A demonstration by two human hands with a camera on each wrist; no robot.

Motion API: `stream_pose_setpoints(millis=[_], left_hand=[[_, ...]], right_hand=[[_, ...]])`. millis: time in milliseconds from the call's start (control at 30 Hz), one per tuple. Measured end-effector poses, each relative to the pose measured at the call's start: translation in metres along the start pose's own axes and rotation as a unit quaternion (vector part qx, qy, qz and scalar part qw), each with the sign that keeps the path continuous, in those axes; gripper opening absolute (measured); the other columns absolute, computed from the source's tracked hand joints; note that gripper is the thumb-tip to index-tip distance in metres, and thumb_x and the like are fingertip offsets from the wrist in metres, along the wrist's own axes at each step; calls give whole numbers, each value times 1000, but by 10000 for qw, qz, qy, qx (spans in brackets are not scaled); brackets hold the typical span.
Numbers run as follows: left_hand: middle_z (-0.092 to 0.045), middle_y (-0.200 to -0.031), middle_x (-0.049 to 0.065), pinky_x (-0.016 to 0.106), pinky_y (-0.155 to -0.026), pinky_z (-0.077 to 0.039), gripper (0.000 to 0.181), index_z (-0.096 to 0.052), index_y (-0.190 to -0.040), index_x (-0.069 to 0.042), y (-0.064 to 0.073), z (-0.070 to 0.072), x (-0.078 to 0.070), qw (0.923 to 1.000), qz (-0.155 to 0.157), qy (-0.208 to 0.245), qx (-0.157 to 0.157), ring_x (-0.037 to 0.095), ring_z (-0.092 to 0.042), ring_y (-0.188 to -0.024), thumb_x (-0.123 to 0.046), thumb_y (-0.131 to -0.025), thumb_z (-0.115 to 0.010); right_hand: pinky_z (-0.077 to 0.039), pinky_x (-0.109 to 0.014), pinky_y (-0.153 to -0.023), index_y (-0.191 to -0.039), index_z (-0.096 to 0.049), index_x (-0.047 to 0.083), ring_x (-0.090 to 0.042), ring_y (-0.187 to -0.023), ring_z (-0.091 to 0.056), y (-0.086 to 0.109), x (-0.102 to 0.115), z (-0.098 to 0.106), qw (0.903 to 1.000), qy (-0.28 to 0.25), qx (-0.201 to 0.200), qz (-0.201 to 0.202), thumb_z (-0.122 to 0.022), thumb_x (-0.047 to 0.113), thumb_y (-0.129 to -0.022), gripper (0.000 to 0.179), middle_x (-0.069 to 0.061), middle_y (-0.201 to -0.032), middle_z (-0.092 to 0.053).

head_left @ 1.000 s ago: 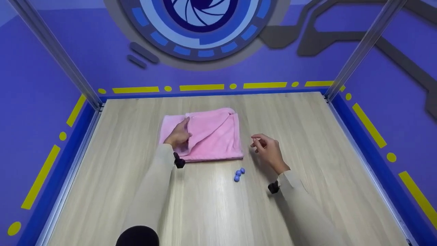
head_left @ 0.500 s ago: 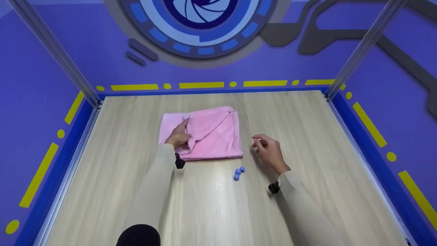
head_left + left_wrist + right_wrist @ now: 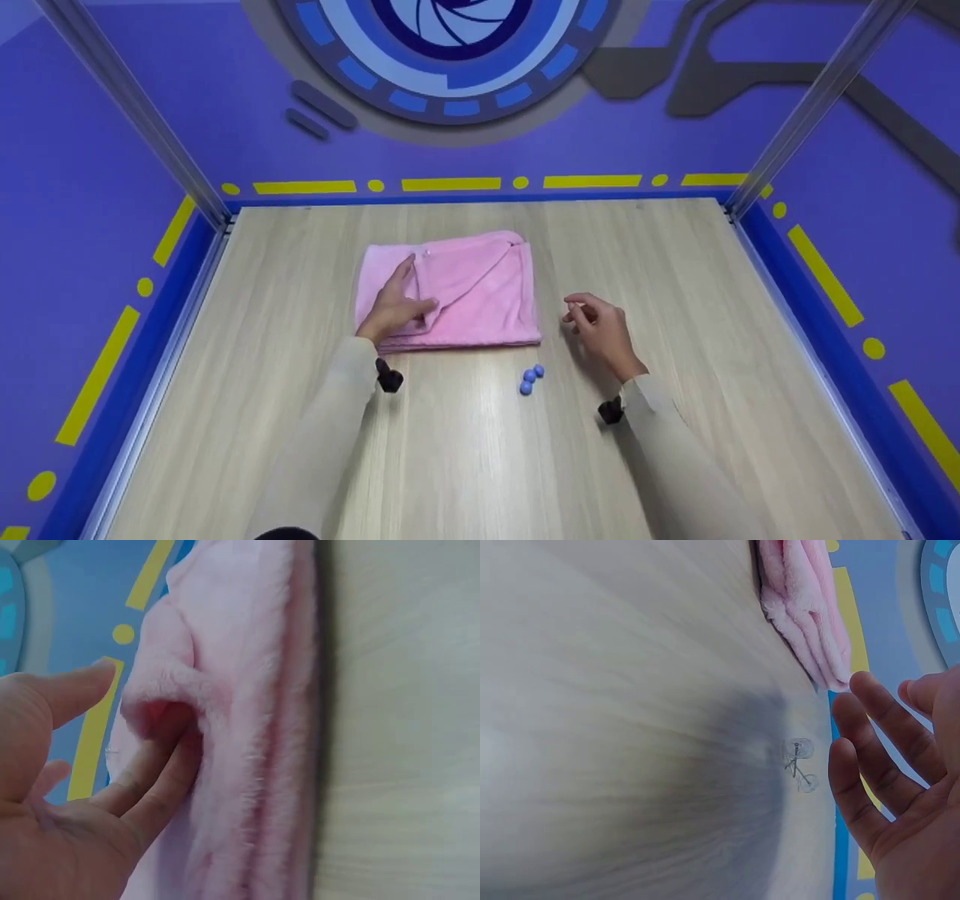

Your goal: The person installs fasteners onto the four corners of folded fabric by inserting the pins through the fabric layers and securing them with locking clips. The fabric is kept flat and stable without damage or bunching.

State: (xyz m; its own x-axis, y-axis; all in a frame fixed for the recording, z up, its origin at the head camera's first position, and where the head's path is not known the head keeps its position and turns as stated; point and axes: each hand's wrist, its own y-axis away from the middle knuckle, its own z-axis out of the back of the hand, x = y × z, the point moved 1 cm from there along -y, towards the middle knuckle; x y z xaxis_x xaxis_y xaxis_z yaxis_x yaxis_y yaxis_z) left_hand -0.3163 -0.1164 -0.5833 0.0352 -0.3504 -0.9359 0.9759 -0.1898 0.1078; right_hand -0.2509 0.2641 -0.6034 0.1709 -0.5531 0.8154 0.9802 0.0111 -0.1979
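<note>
A pink plush cloth, folded into a rough rectangle, lies on the wooden table with a loose flap folded over its left part. My left hand is at that flap, thumb and fingers spread apart. In the left wrist view two of its fingers reach under the fluffy fold, their tips hidden, while the thumb stands away from the fabric. To the right of the cloth, my right hand hovers over the table, fingers loosely bent and holding nothing.
Three small blue balls sit in a short row just in front of the cloth's right corner. Purple panels with yellow marks and metal posts enclose the table at the back and sides.
My left thumb has spread away from the fingers and the flap's edge. The right hand keeps its pose, and the head view has shifted slightly.
</note>
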Motion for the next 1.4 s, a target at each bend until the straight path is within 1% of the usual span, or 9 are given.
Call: stream_pose_setpoints(millis=[67,133,267,400,633,800,933,1033,1400], left_hand=[[-26,-167,17,41,-78,-62,107,-20,-165,-21,7,-7,1,9997,-128,197,23,32,-68,-101,8,-81,-79],[-43,-154,23,34,-64,-61,111,-21,-165,-25,14,-13,2,9995,-285,133,1,26,-70,-78,14,-79,-78],[-53,-144,26,25,-56,-57,107,-25,-165,-24,22,-22,7,9970,-732,-201,-163,17,-69,-70,20,-79,-72],[-37,-162,16,24,-58,-55,101,-27,-164,-21,25,-24,13,9936,-994,-484,-250,15,-63,-67,21,-82,-68],[-40,-159,16,26,-66,-56,93,-34,-161,-16,32,-20,15,9888,-1247,-669,-483,15,-58,-70,21,-81,-66],[-43,-157,18,29,-70,-59,84,-45,-155,-9,40,-18,12,9802,-1627,-773,-817,21,-65,-76,23,-80,-65],[-43,-153,27,31,-73,-61,76,-51,-150,-5,47,-19,15,9707,-1963,-847,-1098,24,-69,-78,23,-81,-63],[-43,-152,31,33,-75,-61,69,-54,-146,-3,53,-20,17,9638,-2190,-804,-1291,28,-70,-82,21,-82,-63],[-49,-150,22,33,-71,-61,53,-65,-133,-3,76,-15,25,9414,-2514,-896,-2062,23,-69,-78,18,-85,-62]], right_hand=[[-55,-24,-61,-120,-73,6,-23,-73,-70,0,-1,1,10000,-15,2,-15,-60,17,-105,22,-4,-87,-75],[-54,-24,-59,-120,-73,5,-25,-72,-70,-1,-2,2,10000,-24,10,19,-60,17,-105,23,-7,-87,-76],[-52,-24,-57,-121,-72,4,-27,-72,-70,-2,-6,2,10000,1,69,8,-60,17,-105,24,-11,-89,-76],[-52,-24,-57,-122,-71,6,-23,-73,-68,-2,-9,1,9998,129,112,-113,-59,17,-106,23,-9,-92,-76],[-48,-25,-55,-122,-72,8,-18,-67,-58,-5,-8,6,9977,669,48,-39,-61,10,-102,23,-7,-102,-73],[-52,-39,-72,-121,-72,6,-25,-80,-60,-9,-9,14,9906,1344,223,139,-64,3,-98,25,-14,-108,-68],[-53,-53,-91,-122,-71,5,-36,-104,-64,-13,-14,20,9883,1410,572,-49,-64,1,-98,26,-18,-116,-64],[-50,-57,-98,-122,-71,4,-39,-114,-62,-15,-19,22,9871,1400,760,-144,-64,2,-99,25,-19,-121,-63],[-54,-52,-89,-116,-75,5,-30,-100,-65,-23,-32,23,9765,1780,1212,-17,-67,2,-97,21,-12,-107,-69]])
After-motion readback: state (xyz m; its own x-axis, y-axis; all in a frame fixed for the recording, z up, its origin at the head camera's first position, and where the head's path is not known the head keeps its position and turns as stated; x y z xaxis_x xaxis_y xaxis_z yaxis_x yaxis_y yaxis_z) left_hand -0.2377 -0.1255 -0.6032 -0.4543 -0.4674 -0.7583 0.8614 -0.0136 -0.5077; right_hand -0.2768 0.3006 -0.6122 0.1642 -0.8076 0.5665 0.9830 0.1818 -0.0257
